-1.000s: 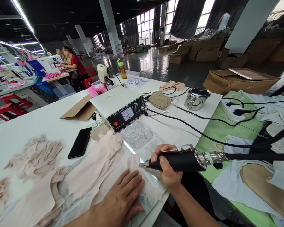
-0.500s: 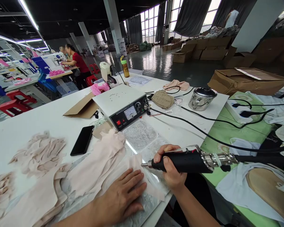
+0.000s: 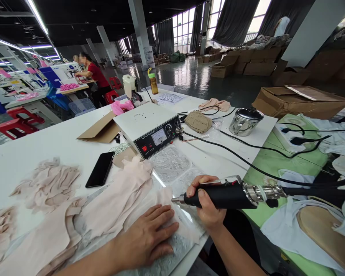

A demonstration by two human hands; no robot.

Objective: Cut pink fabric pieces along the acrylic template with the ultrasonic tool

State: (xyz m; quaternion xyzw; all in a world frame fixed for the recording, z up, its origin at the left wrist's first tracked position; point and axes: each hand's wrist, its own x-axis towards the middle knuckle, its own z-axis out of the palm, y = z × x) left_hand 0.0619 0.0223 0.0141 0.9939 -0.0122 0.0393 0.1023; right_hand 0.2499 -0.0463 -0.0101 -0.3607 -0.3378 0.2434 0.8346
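My left hand (image 3: 149, 237) lies flat, fingers stretched out, on a thin pale pink fabric piece (image 3: 164, 196) spread over a clear, marbled sheet (image 3: 172, 163). Wrapped around the black body of a handheld ultrasonic tool (image 3: 221, 194) is my right hand (image 3: 208, 205). The tool is held roughly level, its metal tip pointing left at the fabric's edge, just beyond my left fingertips. Whether the tip touches the fabric I cannot tell. A cable runs from the tool's rear out to the right. More pale pink fabric (image 3: 120, 195) lies left of my left hand.
A control box (image 3: 158, 138) with a dial stands ahead, beside a black phone (image 3: 100, 170). Crumpled fabric (image 3: 47, 184) lies at left. A lidded steel pot (image 3: 245, 122) and brown card patterns (image 3: 198, 122) sit farther back. Black cables (image 3: 232, 145) cross the right side.
Both hands and the tool hold almost the same place. The view has shifted very slightly. In the background, the person in red has moved a little.
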